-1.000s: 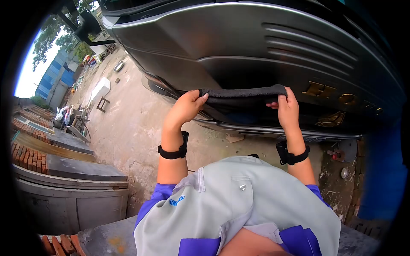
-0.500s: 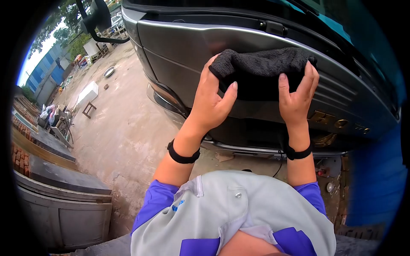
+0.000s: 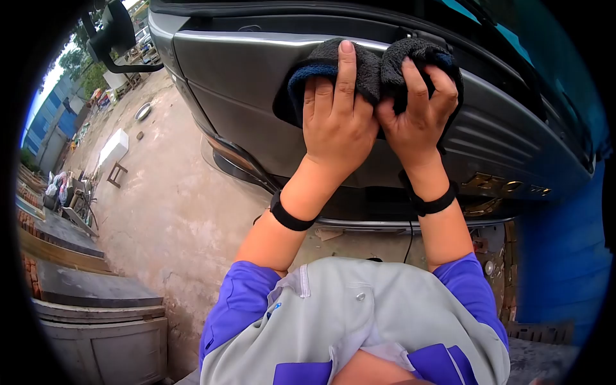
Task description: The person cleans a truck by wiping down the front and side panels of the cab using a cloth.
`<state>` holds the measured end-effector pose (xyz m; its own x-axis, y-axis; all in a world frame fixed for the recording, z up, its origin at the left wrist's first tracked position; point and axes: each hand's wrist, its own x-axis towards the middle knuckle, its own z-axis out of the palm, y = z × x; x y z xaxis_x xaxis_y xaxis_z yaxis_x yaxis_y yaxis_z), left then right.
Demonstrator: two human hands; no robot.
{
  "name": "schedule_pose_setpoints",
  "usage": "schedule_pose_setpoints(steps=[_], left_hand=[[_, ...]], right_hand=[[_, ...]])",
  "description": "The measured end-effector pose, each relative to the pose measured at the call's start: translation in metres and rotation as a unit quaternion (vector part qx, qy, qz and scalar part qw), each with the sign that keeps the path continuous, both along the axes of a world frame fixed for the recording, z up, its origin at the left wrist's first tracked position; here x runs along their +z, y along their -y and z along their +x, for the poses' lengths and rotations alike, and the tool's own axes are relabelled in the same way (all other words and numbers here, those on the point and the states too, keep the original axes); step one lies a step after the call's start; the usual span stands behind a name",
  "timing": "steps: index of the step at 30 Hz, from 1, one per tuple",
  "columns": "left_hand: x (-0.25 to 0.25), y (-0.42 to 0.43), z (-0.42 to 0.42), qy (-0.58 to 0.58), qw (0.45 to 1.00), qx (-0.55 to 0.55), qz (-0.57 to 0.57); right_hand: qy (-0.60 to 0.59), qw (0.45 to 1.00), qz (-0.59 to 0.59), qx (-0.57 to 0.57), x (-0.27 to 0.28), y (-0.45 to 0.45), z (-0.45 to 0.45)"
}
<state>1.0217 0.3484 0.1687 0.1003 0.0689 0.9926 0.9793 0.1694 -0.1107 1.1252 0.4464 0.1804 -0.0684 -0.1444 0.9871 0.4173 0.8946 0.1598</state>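
A dark grey fluffy towel [image 3: 367, 68] with a blue side showing lies bunched against the grey front panel [image 3: 240, 77] of a truck. My left hand [image 3: 337, 125] has its fingers on the towel's left part, the index finger stretched up along it and the other fingers bent into a fold. My right hand [image 3: 417, 115] grips the right part, fingers curled into the cloth. The two hands are close together, thumbs near the middle. Part of the towel is hidden behind the fingers.
A black mirror [image 3: 112, 35] juts out at the upper left. Gold letters [image 3: 484, 180] mark the truck's lower front. On the ground at left are a small stool [image 3: 117, 174], a white box [image 3: 114, 147] and a basin [image 3: 144, 111]. A grey cabinet [image 3: 106, 340] stands at lower left.
My hands have come closer together, and the towel, stretched between them before, is now bunched and folded against the panel with its blue side showing. The view has shifted slightly right.
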Motion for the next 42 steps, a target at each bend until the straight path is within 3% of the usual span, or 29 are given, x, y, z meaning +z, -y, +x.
schedule_pose_setpoints(steps=[8, 10, 12, 15, 17, 18, 25, 31, 38, 42], left_hand=[[-0.086, 0.017, 0.008, -0.019, 0.986, -0.044, -0.157], [-0.091, 0.021, 0.003, -0.055, 0.982, -0.045, -0.177], [-0.08, 0.025, -0.004, -0.08, 0.973, -0.063, -0.206], [-0.029, 0.017, 0.002, -0.081, 0.983, -0.095, -0.137], [-0.01, 0.008, 0.009, -0.085, 0.991, -0.068, -0.082], [-0.006, 0.001, 0.015, -0.078, 0.994, -0.053, -0.062], [-0.062, 0.002, 0.023, -0.05, 0.993, -0.05, -0.096], [-0.009, -0.006, 0.025, -0.065, 0.992, -0.082, -0.065], [-0.049, -0.003, 0.042, -0.009, 0.992, -0.06, -0.107], [-0.038, -0.004, 0.036, -0.035, 0.993, -0.063, -0.097]], right_hand=[[0.081, 0.994, -0.067, 0.036, -0.081, 0.017, 0.026], [0.117, 0.989, -0.083, 0.044, -0.08, 0.023, 0.036], [0.127, 0.985, -0.09, 0.077, -0.064, 0.023, 0.042], [0.047, 0.983, -0.111, 0.141, -0.018, 0.031, 0.04], [-0.001, 0.987, -0.063, 0.145, 0.008, 0.026, 0.035], [0.036, 0.992, -0.047, 0.111, 0.009, 0.019, 0.035], [0.077, 0.983, -0.07, 0.149, -0.055, 0.022, 0.036], [0.044, 0.981, -0.051, 0.184, -0.005, 0.01, 0.034], [0.051, 0.977, -0.085, 0.19, -0.046, 0.015, 0.038], [0.047, 0.978, -0.087, 0.184, -0.035, 0.017, 0.037]])
